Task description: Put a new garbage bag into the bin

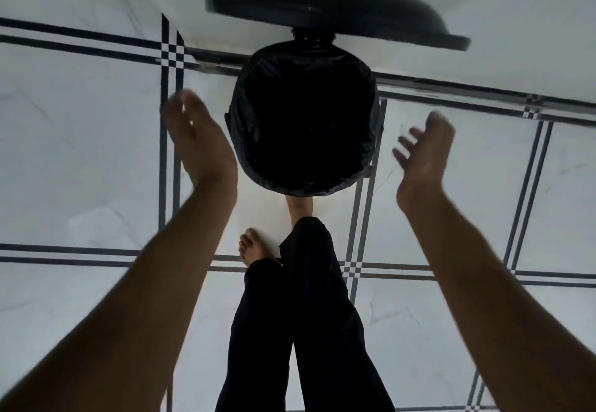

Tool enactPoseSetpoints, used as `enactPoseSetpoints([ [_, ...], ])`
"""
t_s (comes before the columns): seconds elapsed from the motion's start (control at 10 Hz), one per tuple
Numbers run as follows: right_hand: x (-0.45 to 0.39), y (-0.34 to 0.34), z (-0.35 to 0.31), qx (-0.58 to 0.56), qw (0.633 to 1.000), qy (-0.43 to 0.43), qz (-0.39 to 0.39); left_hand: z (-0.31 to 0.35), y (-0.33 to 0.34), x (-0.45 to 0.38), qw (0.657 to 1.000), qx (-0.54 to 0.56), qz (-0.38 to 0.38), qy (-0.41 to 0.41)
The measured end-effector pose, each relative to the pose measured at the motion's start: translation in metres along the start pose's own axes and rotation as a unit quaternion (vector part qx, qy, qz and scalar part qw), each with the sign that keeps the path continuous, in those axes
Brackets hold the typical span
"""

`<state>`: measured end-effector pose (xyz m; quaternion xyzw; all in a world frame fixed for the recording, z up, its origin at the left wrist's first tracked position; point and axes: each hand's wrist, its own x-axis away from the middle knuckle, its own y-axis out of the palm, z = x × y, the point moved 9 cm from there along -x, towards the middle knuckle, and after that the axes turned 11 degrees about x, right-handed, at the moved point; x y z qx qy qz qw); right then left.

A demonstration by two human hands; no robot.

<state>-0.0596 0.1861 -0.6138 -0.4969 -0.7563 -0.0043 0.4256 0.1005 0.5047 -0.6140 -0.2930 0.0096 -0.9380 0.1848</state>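
A round bin stands on the floor against the wall, seen from above. A black garbage bag [364,95] lines it, and the bag's edge is folded out over the rim. The bin's dark lid [329,8] stands raised behind it. My left hand [198,141] hovers just left of the bin with its fingers apart, holding nothing. My right hand [425,150] hangs a little to the right of the bin, also open and empty. Neither hand touches the bag. Both hands are motion-blurred.
The floor is white tile [80,160] with dark double lines. A white wall [483,24] runs behind the bin. My legs in black trousers [309,315] and bare feet [254,247] stand directly in front of the bin, one foot at its base.
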Motion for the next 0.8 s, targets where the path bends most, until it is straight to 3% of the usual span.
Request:
enactPoseSetpoints([
  [0.1,0.032,0.002,-0.090,0.032,0.984,-0.166,-0.060,0.086,0.035,0.022,0.969,-0.052,-0.129,0.203],
  [0.2,0.052,0.008,-0.118,0.087,0.968,-0.219,-0.088,0.114,0.054,0.048,0.940,-0.107,-0.206,0.250],
  [0.3,0.048,-0.003,-0.097,0.127,0.967,-0.217,-0.039,0.102,0.042,0.063,0.944,-0.114,-0.196,0.240],
  [0.4,0.040,-0.004,-0.040,0.149,0.972,-0.177,-0.031,0.062,0.031,0.075,0.926,-0.214,-0.209,0.231],
  [0.5,0.033,0.016,0.013,0.215,0.956,-0.192,-0.058,-0.005,0.025,0.075,0.899,-0.310,-0.269,0.152],
  [0.6,0.033,0.032,0.044,0.321,0.919,-0.215,-0.083,-0.061,0.021,0.079,0.832,-0.418,-0.359,0.061],
  [0.7,0.041,0.043,0.057,0.344,0.908,-0.196,-0.138,-0.083,0.010,0.091,0.768,-0.490,-0.412,0.006],
  [0.8,0.068,0.039,0.024,0.373,0.887,-0.214,-0.167,-0.044,0.005,0.103,0.773,-0.494,-0.388,0.086],
])
